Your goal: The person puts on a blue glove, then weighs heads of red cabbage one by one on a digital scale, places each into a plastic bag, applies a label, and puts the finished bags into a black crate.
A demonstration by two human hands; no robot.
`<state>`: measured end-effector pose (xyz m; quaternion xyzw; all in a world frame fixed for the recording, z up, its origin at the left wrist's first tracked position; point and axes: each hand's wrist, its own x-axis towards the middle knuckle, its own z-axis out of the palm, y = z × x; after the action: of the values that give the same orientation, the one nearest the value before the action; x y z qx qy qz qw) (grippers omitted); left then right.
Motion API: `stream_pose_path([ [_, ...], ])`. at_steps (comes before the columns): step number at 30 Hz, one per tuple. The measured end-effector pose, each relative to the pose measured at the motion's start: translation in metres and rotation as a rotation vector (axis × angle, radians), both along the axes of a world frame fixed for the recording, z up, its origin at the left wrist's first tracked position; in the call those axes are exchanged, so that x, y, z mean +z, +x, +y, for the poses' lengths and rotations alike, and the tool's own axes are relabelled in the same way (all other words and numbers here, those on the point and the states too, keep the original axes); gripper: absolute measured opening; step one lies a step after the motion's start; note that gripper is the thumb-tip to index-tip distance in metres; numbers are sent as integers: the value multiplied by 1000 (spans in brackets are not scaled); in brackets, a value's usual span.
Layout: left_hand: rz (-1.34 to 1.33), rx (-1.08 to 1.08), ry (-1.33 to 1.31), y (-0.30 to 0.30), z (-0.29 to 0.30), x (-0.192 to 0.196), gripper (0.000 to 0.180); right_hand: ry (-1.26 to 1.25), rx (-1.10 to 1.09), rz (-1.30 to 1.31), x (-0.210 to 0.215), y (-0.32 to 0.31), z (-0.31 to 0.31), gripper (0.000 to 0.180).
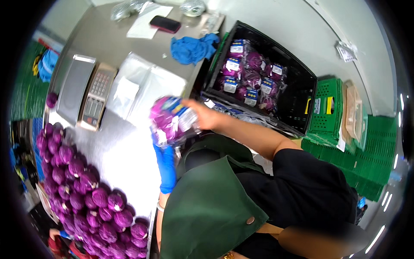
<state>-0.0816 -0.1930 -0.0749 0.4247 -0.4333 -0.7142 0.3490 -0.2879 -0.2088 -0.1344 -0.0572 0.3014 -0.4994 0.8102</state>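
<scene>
Purple bagged cabbage [171,120] held above bench [125,155], centre | left hand [166,166], blue-gloved, closed under bag; right hand [206,115] bare, gripping its right side | risk: slick plastic could slip, dropping onto loose cabbages [82,194] near left | black crate [263,77] far right

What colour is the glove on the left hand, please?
Blue; the glove shows best in the head view, under the bagged cabbage.

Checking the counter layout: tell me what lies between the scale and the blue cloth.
In the head view, a stack of clear plastic bags lies on the steel counter between the scale and the blue cloth.
</scene>
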Motion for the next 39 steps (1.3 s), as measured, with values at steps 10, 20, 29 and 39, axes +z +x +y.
stream_pose_path([
  [10, -186, -432, 109, -64, -27, -9, 41, 418, -844, 272, -46, -338, 268, 69],
  [20, -563, -126, 41, 21, -70, -70, 34, 830, -555, 323, -112, -318, 378, 60],
  [29, -861, -86, -876, -24, -135, -162, 16, 330, -167, 2454, -113, -337, 268, 46],
  [39, -395, 32, -264, 18, -148, -119, 17, -1408, -15, 1638, 33, -5, -27, 26],
])
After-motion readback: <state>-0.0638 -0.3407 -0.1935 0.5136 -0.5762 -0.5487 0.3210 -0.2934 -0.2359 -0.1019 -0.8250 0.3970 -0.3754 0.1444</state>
